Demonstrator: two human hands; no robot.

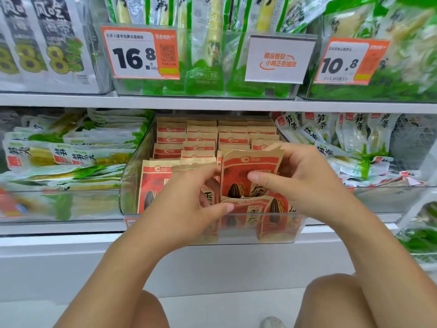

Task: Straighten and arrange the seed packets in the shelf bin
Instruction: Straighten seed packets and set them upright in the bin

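From the head camera, you are crouched in front of the clear shelf bin (pixel 132 185), which sits on the lower shelf between trays of green-and-white packets. The seed packets (pixel 201 140) fill it in rows: the back rows stand fairly even, while the front of the bin is untidy.

Your right hand (pixel 305 178) pinches one raised packet (pixel 248 171), thumb across its red face and fingers curled behind its upper right corner. It stands higher than its neighbours and leans a little. Your left hand (pixel 186 200) reaches into the front row just left of it, fingers curled among the packets there and thumb lying along the bin's front lip; exactly which packet it grips is hidden behind the hand.

You appear to be in the middle of the straightening step, working on the front rows. The next move likely calls for holding a gap open with your left hand while you slide the raised packet straight down, upright and face forward, level with the rest. The front packet (pixel 272 209) beneath it looks tilted and probably needs squaring afterwards.
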